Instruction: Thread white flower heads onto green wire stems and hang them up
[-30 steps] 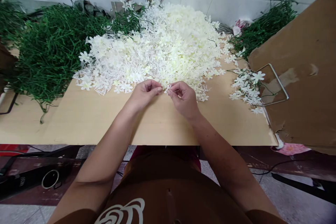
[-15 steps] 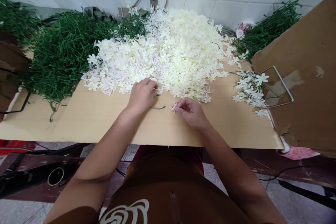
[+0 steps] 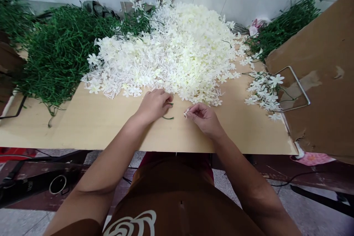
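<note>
My right hand (image 3: 207,118) pinches a small white artificial flower (image 3: 186,113) between thumb and fingertips, just above the board. To its left, my left hand (image 3: 155,104) is closed with curled fingers around a green plastic stem (image 3: 168,118); the stem's ends stick out to the right, and the grip itself is partly hidden. A small gap lies between the stem and the flower. Right behind both hands spreads a big heap of loose white flowers (image 3: 177,55).
A tangled pile of green stems (image 3: 63,51) lies at the left, another bunch of stems (image 3: 287,22) at the back right. Several flowers on stems (image 3: 264,94) rest beside a cardboard box (image 3: 318,81) with a wire handle (image 3: 300,84). The board's front edge (image 3: 110,147) runs before my body.
My left hand has shifted slightly right and toward me, with the stem in it. The right hand has moved a little right, still pinching the flower.
</note>
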### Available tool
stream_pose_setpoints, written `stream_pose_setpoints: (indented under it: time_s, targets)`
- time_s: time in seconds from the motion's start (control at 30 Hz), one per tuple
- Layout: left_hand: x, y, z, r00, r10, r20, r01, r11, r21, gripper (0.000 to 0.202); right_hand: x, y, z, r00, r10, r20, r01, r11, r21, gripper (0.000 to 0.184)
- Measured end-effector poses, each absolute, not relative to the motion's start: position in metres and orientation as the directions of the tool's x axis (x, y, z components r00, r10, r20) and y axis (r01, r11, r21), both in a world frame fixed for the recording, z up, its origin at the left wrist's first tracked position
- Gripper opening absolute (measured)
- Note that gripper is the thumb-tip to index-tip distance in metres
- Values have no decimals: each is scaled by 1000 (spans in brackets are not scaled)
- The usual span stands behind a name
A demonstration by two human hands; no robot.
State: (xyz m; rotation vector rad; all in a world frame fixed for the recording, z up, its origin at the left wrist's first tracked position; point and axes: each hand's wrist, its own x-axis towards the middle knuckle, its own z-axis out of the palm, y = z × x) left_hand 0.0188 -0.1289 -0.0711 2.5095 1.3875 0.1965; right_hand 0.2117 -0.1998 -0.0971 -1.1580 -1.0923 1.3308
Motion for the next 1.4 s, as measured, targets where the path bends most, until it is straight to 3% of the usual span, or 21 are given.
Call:
stream_pose_setpoints:
  time_s: [0.13,0.3,0.4,0.57,0.77,1.13,1.4]
  targets:
    - [25,-130,-77,530,848,30,774,-497,392,11,207,-191,-93,-15,990,-137,-217,-137,-967,43]
    - [26,-134,-83,455,890,27,480,-270,835,6,196,-178,-91,13,986,-165,-282,-155,-947,44]
    - [26,-137,-82,421,907,-17,291,-117,950,6,191,-174,-93,16,985,-171,-283,-159,-946,44]
    - [27,-138,-80,444,895,-43,177,-40,983,11,191,-175,-96,26,987,-159,-262,-147,-954,44]
    - [27,-137,-79,441,897,-41,188,-48,981,8,193,-177,-99,6,989,-147,-291,-139,-947,42]
    - [29,-138,-83,413,908,-71,261,-43,964,6,189,-180,-102,49,999,-11,-47,-9,-999,41]
    - [30,-137,-85,423,901,-96,360,-70,930,6,186,-184,-110,63,996,68,106,61,-993,27]
